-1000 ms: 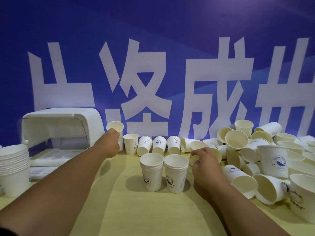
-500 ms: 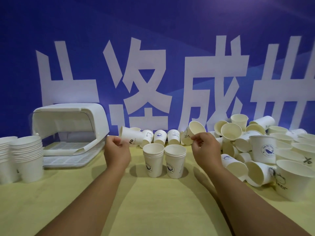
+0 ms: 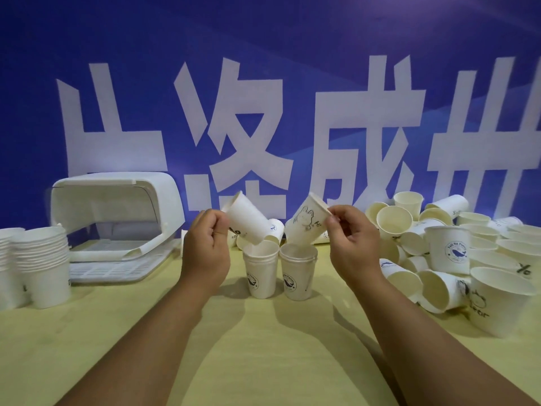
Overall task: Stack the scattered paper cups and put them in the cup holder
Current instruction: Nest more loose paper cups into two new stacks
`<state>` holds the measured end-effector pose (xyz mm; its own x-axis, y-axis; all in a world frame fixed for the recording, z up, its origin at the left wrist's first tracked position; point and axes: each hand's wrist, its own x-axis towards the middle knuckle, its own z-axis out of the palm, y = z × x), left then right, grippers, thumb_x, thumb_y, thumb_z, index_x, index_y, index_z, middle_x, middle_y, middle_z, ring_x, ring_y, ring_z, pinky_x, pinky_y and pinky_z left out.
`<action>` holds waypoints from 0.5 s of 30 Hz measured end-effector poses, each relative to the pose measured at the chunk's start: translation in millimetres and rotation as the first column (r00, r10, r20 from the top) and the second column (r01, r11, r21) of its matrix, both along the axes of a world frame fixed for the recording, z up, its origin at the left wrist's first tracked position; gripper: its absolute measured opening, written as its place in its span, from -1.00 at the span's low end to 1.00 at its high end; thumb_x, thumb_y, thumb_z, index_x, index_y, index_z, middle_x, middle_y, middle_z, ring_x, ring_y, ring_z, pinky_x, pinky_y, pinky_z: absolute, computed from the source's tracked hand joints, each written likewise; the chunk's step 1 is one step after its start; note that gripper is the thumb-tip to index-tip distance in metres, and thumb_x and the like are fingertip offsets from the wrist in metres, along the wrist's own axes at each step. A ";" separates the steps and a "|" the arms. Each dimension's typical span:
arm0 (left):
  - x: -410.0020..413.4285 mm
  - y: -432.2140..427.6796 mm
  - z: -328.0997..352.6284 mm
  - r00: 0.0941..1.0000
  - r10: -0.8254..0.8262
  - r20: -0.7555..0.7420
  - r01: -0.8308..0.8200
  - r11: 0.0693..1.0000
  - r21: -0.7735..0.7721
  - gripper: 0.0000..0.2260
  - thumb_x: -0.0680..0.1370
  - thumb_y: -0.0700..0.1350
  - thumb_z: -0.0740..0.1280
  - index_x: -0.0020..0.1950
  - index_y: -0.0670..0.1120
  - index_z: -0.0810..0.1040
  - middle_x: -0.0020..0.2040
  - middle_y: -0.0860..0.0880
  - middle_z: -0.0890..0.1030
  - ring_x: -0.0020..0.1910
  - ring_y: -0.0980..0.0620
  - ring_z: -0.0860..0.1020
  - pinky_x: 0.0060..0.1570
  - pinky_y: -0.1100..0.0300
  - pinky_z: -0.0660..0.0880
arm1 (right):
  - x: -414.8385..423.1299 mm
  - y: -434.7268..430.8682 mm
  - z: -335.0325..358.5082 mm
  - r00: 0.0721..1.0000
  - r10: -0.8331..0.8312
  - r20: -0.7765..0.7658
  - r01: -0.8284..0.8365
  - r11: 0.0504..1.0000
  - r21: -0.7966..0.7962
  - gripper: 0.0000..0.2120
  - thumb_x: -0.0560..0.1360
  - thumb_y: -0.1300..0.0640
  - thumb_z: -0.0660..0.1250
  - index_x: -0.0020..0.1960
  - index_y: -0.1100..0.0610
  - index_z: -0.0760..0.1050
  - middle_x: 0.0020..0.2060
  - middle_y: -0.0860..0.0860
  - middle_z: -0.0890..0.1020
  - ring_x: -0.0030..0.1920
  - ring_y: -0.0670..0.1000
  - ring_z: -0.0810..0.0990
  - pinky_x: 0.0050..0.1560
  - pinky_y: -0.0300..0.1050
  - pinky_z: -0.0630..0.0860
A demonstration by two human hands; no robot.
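Observation:
My left hand [image 3: 206,244] pinches a white paper cup [image 3: 248,219] tilted over the left of two short stacks [image 3: 260,271] standing mid-table, its base just above that stack's rim. My right hand [image 3: 349,241] pinches the rim of a second cup [image 3: 306,222] with a bunny print, tilted above the right stack [image 3: 298,272]. A heap of loose cups [image 3: 439,247] lies at the right. The white cup holder [image 3: 117,206] with its lid raised stands at the back left.
Tall stacks of cups [image 3: 38,265] stand at the far left beside the holder's slotted tray [image 3: 111,268]. A few upright cups [image 3: 275,227] sit behind the two stacks. A blue banner wall closes the back. The yellow table [image 3: 263,347] extends toward me.
Both hands have lifted their cups off the table and brought them in over the two middle stacks, tilting each cup's base down toward a stack.

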<state>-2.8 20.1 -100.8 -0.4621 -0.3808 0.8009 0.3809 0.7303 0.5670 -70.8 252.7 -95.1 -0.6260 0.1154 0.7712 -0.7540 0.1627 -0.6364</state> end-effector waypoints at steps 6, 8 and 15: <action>-6.3 -3.3 -5.9 0.992 -0.002 0.127 0.030 0.975 -0.222 -0.82 0.69 -0.12 0.20 0.03 -0.14 0.57 0.15 0.04 0.47 0.02 0.13 0.46 -0.02 0.41 0.38 | -5.4 0.8 -6.2 0.999 -0.013 -0.047 0.026 0.954 0.298 -0.88 0.56 0.20 0.32 -0.03 0.06 0.63 -0.15 -0.17 0.57 -0.10 -0.15 0.54 -0.18 -0.32 0.42; -7.3 -1.4 -8.3 0.984 -0.059 0.170 0.095 0.972 -0.216 -0.78 0.66 -0.03 0.18 0.10 -0.09 0.58 0.22 0.08 0.44 0.12 0.13 0.48 0.06 0.23 0.45 | -3.6 -0.3 -7.0 1.000 -0.006 0.005 0.004 0.931 0.364 -0.88 0.56 0.11 0.32 0.00 0.03 0.64 -0.08 -0.16 0.56 -0.08 -0.17 0.53 -0.20 -0.41 0.35; -9.9 19.0 -19.8 0.874 -0.191 0.447 0.160 0.981 0.107 -0.44 0.58 0.23 0.31 0.53 0.05 0.35 0.39 0.11 0.45 0.27 0.09 0.49 0.21 0.14 0.42 | -3.9 -6.9 -16.8 0.948 -0.021 0.318 -0.137 0.875 0.465 -0.47 0.53 -0.26 0.31 0.42 -0.05 0.49 0.25 -0.09 0.57 0.16 -0.06 0.55 0.22 -0.03 0.51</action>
<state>-12.7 39.1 -120.7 -0.8323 -0.3028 0.4643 0.1898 0.6314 0.7519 -74.7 245.8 -111.9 -0.8311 -0.2594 0.4920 -0.5539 0.4659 -0.6900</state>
